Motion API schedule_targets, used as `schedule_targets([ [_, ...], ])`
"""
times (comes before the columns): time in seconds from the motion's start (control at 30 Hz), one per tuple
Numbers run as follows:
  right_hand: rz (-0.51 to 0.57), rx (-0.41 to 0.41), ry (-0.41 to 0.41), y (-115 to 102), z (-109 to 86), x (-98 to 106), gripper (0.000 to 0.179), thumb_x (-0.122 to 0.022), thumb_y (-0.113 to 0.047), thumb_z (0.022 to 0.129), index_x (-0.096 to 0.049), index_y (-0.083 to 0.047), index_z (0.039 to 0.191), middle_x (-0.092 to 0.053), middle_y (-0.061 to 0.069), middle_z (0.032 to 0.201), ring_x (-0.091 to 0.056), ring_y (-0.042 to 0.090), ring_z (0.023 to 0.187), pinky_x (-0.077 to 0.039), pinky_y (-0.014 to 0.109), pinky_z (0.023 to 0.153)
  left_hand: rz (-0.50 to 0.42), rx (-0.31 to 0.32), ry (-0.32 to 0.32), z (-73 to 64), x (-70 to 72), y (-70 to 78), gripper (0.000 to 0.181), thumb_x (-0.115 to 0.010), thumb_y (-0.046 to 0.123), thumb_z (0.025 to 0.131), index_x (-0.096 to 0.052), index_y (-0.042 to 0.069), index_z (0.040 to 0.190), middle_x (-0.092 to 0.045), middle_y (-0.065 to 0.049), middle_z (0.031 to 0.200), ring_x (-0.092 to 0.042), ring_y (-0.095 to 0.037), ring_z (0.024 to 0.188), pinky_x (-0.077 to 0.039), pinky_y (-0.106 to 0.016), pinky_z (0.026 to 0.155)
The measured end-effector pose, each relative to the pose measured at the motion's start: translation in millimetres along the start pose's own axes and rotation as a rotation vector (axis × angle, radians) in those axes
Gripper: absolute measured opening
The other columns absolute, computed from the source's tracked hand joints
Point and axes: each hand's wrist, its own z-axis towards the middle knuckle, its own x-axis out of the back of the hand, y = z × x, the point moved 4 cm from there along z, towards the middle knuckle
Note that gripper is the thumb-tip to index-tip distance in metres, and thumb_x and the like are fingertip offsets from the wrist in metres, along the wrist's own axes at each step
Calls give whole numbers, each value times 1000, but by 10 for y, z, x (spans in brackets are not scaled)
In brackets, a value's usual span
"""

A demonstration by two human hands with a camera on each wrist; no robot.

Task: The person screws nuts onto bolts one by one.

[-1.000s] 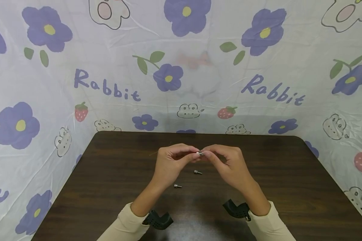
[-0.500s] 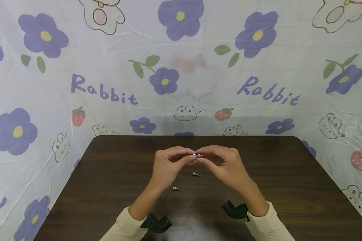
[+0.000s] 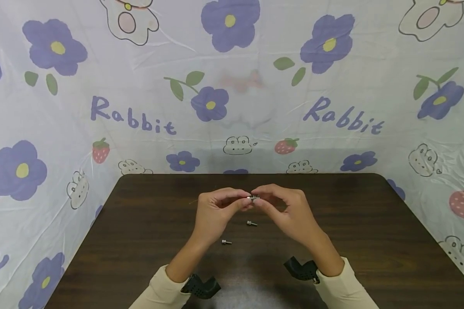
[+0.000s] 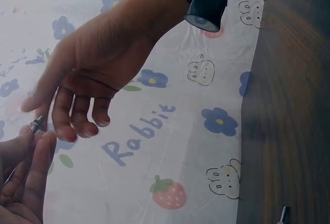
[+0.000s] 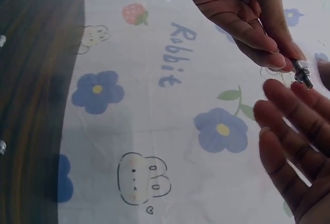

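Note:
A small silver bolt (image 3: 253, 198) with a nut on its shank is held up sideways above the table. My left hand (image 3: 213, 211) pinches its head end between thumb and fingers. My right hand (image 3: 294, 211) is around the threaded end, thumb and index finger on either side. In the right wrist view the nut (image 5: 302, 72) and bare bolt tip show, with a small gap between them and the right thumb (image 5: 325, 73). The right fingers (image 5: 296, 126) are spread and fairly straight there. In the left wrist view the bolt (image 4: 36, 124) sits between both hands' fingertips.
Two more bolts lie on the dark wooden table (image 3: 147, 240), one (image 3: 251, 223) beneath the hands and another (image 3: 226, 242) nearer, to the left. A patterned cloth (image 3: 239, 124) hangs behind the table and along its sides. Each wrist carries a black camera mount (image 3: 202, 286).
The right thumb and fingers have shifted around the nut, leaving more of the bolt's threaded end visible. The left hand keeps its pinch. The head view has tilted slightly.

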Motion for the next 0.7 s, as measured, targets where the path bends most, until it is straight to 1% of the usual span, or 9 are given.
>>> schedule_targets([
  [0.07, -10, 20, 18, -15, 6, 9, 30, -79, 6, 84, -73, -6, 111, -76, 4, 92, -71, 13, 72, -58, 23, 62, 0, -1, 5, 4, 5, 7, 9, -74, 0, 91, -77, -3, 99, -76, -14, 92, -75, -27, 77, -63, -42, 71],
  [0.13, -8, 34, 29, -26, 14, 14, 35, -81, 9, 79, -74, -6, 110, -76, 4, 94, -72, 15, 73, -59, 24, 64, -1, -1, 8, 5, 8, 10, 9, -74, 0, 91, -77, -3, 98, -76, -14, 91, -75, -28, 77, -63, -42, 71],
  [0.17, -2, 38, 31, -29, 17, 13, 34, -81, 10, 79, -74, -6, 109, -76, 4, 94, -72, 16, 73, -59, 24, 64, -2, -1, 8, 6, 9, 12, 9, -74, 0, 91, -77, -3, 98, -76, -14, 91, -75, -28, 77, -63, -43, 72],
  [0.33, 10, 32, 16, -35, 23, 0, 28, -78, 8, 83, -75, -7, 106, -76, 2, 95, -72, 14, 74, -59, 20, 65, -1, -1, 9, 4, 9, 15, 9, -74, 1, 91, -77, -2, 99, -76, -14, 92, -75, -31, 77, -63, -43, 72],
  [0.47, 11, 18, -5, -24, 19, -15, 21, -74, 6, 89, -75, -8, 104, -76, 1, 94, -72, 11, 77, -60, 21, 67, 21, 6, 10, -1, 9, 14, 10, -75, 2, 90, -78, -1, 99, -76, -12, 92, -75, -29, 77, -63, -42, 72],
  [0.63, -16, -10, -11, -7, 9, -26, 20, -65, 7, 95, -76, -9, 96, -74, 0, 84, -71, 11, 75, -59, 21, 70, 30, 12, 11, -4, 8, 12, 10, -75, 2, 90, -78, -1, 99, -76, -11, 92, -75, -28, 77, -63, -41, 72],
  [0.7, -20, -17, -8, -2, 9, -25, 20, -63, 8, 96, -76, -9, 96, -73, 0, 83, -70, 11, 75, -59, 22, 70, 27, 11, 11, -2, 10, 11, 10, -75, 2, 90, -78, -2, 99, -76, -11, 92, -75, -29, 77, -63, -41, 72],
])
